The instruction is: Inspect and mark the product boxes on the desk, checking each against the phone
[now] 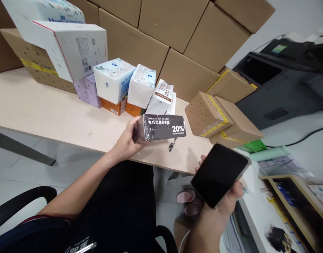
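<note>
My left hand (pixel 127 142) is closed around one end of a dark brown chocolate nut oat crisp box (pixel 164 128), held above the front part of the table with a printed side turned up towards me. Its wrap looks shiny at the near corner. In my right hand (pixel 227 200) is a smartphone (pixel 221 174) with a black screen, held past the table's right front edge; the fingers wrap both of its sides. A pen (pixel 172 144) lies on the table just below the crisp box.
Behind stand tissue packs (pixel 112 80), a white box (pixel 79 49) and a Super Meal pack (pixel 163 95). Small cardboard boxes (pixel 207 114) sit to the right, near a black printer (pixel 277 84). Large cartons (pixel 132 49) line the back. Pink slippers (pixel 186 196) lie on the floor.
</note>
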The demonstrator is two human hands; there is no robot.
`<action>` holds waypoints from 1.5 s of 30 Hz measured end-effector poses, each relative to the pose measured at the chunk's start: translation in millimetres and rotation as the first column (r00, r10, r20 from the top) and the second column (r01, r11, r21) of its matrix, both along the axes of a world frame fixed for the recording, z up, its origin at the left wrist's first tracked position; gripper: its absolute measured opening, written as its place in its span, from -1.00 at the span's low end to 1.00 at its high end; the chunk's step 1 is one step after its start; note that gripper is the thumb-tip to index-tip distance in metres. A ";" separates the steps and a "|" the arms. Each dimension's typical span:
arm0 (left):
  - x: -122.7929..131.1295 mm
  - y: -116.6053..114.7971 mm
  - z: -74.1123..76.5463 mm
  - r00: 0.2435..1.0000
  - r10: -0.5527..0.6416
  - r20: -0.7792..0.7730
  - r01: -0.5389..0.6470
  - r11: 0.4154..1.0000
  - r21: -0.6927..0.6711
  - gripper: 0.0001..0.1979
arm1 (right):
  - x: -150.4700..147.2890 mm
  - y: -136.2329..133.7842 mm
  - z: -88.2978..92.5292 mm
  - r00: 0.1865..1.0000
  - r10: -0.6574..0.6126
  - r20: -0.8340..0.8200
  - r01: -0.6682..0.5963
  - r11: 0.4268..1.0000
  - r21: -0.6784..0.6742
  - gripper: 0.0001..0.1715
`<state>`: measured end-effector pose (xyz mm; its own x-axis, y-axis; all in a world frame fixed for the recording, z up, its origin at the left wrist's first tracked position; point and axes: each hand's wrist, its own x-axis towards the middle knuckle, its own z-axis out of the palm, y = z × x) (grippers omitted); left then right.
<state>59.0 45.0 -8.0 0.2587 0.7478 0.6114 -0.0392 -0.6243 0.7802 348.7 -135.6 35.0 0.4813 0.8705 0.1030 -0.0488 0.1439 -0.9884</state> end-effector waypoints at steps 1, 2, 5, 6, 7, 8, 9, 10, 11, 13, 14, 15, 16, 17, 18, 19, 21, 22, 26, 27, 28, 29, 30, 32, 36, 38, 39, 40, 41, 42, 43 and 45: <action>0.0 -0.1 -0.3 1.000 -0.002 0.002 0.002 1.000 -0.006 -0.13 | -11.1 -0.3 2.3 0.986 0.005 -0.166 -0.004 1.000 0.005 -0.12; 0.0 -0.2 -0.5 1.000 -0.007 0.004 0.007 1.000 -0.013 -0.13 | -22.4 -0.2 4.7 0.946 0.029 -0.324 -0.036 0.999 -0.015 -0.15; 0.1 -0.4 -0.3 1.000 -0.013 0.008 0.014 0.999 -0.030 -0.14 | -53.8 -0.1 10.0 0.774 0.178 -0.608 -0.240 0.971 -0.021 -0.28; 0.2 -0.4 -0.3 1.000 -0.011 0.010 0.012 0.999 -0.033 -0.14 | -62.3 0.0 11.0 0.728 0.248 -0.640 -0.321 0.947 0.001 -0.29; 0.4 -0.3 -0.3 1.000 -0.012 0.010 0.012 0.999 -0.034 -0.14 | -69.6 0.4 11.6 0.683 0.326 -0.654 -0.403 0.915 0.036 -0.27; 0.6 -0.2 -0.4 1.000 -0.014 0.012 0.014 0.999 -0.034 -0.14 | -75.8 1.3 12.1 0.636 0.410 -0.654 -0.482 0.873 0.078 -0.24; 0.8 -0.2 -0.6 1.000 -0.014 0.017 0.015 0.999 -0.034 -0.14 | -80.9 3.0 12.6 0.586 0.492 -0.644 -0.553 0.824 0.125 -0.19; 1.0 -0.4 -0.6 1.000 -0.015 0.020 0.016 0.999 -0.035 -0.14 | -85.3 5.5 13.3 0.534 0.566 -0.628 -0.610 0.772 0.178 -0.13; 1.2 -0.6 -0.5 1.000 -0.013 0.020 0.014 0.999 -0.037 -0.14 | -89.2 8.8 14.3 0.481 0.630 -0.610 -0.650 0.723 0.234 -0.09; 1.5 -1.8 0.5 1.000 0.001 0.015 0.000 0.999 -0.041 -0.14 | -96.0 17.1 17.2 0.389 0.716 -0.579 -0.689 0.644 0.333 -0.03; 1.4 -2.5 1.5 1.000 0.008 0.013 -0.008 0.999 -0.042 -0.15 | -99.3 21.7 19.2 0.356 0.743 -0.567 -0.695 0.616 0.370 -0.02; 1.3 -3.4 2.8 1.000 0.010 0.010 -0.010 0.999 -0.041 -0.15 | -102.5 26.2 21.3 0.330 0.764 -0.554 -0.701 0.592 0.398 -0.02; 1.1 -4.2 4.1 1.000 0.009 0.009 -0.008 0.999 -0.039 -0.17 | -105.6 30.6 23.5 0.316 0.779 -0.542 -0.704 0.575 0.416 -0.02; 0.8 -5.0 5.3 1.000 0.006 0.008 -0.006 0.999 -0.035 -0.18 | -108.5 34.6 25.6 0.311 0.788 -0.532 -0.706 0.566 0.425 -0.02; 0.4 -5.5 6.3 1.000 0.002 0.006 -0.002 1.000 -0.030 -0.20 | -111.2 38.2 27.4 0.317 0.789 -0.527 -0.705 0.567 0.425 -0.03; 0.0 -5.9 7.0 1.000 0.000 0.000 0.000 1.000 -0.025 -0.21 | -113.5 41.5 29.0 0.332 0.784 -0.525 -0.701 0.577 0.418 -0.04; -0.8 -6.1 7.2 1.000 0.008 -0.014 -0.008 1.000 -0.019 -0.21 | -117.0 46.9 31.1 0.375 0.761 -0.529 -0.693 0.610 0.385 -0.07; -1.1 -6.1 6.9 1.000 0.013 -0.021 -0.014 1.000 -0.020 -0.20 | -118.2 49.1 31.7 0.394 0.750 -0.531 -0.691 0.623 0.367 -0.07; -1.8 -6.4 6.4 0.999 0.023 -0.040 -0.024 0.999 -0.027 -0.21 | -120.6 54.8 33.9 0.414 0.732 -0.541 -0.682 0.643 0.349 -0.11; -1.8 -6.7 6.8 0.999 0.022 -0.040 -0.023 0.999 -0.024 -0.22 | -121.1 55.4 34.9 0.413 0.730 -0.545 -0.675 0.647 0.354 -0.13; -1.9 -7.0 7.3 0.999 0.022 -0.038 -0.023 1.000 -0.020 -0.23 | -121.6 55.7 36.2 0.411 0.729 -0.548 -0.670 0.649 0.361 -0.14; -2.1 -7.3 8.0 0.999 0.022 -0.038 -0.022 1.000 -0.016 -0.24 | -122.2 55.7 37.8 0.409 0.729 -0.548 -0.665 0.650 0.368 -0.16; -2.2 -7.6 8.6 0.999 0.021 -0.039 -0.021 1.000 -0.012 -0.25 | -122.7 55.6 39.6 0.413 0.725 -0.551 -0.659 0.655 0.369 -0.18; -2.5 -7.9 9.1 0.999 0.023 -0.043 -0.023 1.000 -0.001 -0.25 | -123.6 55.2 43.6 0.436 0.702 -0.563 -0.655 0.676 0.336 -0.24; -2.4 -6.4 5.9 0.998 0.026 -0.054 -0.026 1.000 0.004 -0.22 | -123.5 56.9 47.2 0.464 0.673 -0.576 -0.672 0.691 0.266 -0.29; -1.9 -5.3 3.7 0.999 0.023 -0.047 -0.023 1.000 0.004 -0.20 | -122.7 59.1 45.7 0.471 0.673 -0.570 -0.671 0.693 0.265 -0.25; -1.7 -5.0 3.1 0.999 0.023 -0.042 -0.022 1.000 0.008 -0.19 | -122.3 60.3 44.5 0.479 0.668 -0.569 -0.669 0.698 0.256 -0.22; -1.7 -4.8 3.0 0.999 0.022 -0.039 -0.021 1.000 0.013 -0.18 | -121.9 61.2 43.3 0.492 0.659 -0.569 -0.665 0.706 0.242 -0.20; -1.8 -5.0 3.6 0.999 0.020 -0.041 -0.020 1.000 0.016 -0.19 | -121.6 61.9 42.3 0.503 0.648 -0.572 -0.662 0.714 0.227 -0.17; -2.1 -5.4 4.6 0.999 0.021 -0.044 -0.020 1.000 0.018 -0.19 | -121.4 62.3 41.7 0.511 0.637 -0.577 -0.655 0.724 0.218 -0.16; -2.5 -5.9 5.9 0.999 0.021 -0.049 -0.020 1.000 0.017 -0.21 | -121.4 62.4 41.3 0.512 0.630 -0.585 -0.652 0.728 0.214 -0.16; -3.2 -6.9 8.3 0.998 0.020 -0.059 -0.020 1.000 0.008 -0.22 | -121.5 61.9 41.2 0.502 0.617 -0.606 -0.632 0.740 0.230 -0.19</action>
<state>55.8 38.1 0.3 0.2792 0.7486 0.6014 0.0192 -0.6306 0.7759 227.2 -73.7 76.3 -0.2479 0.9687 -0.0130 -0.6992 -0.1882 -0.6897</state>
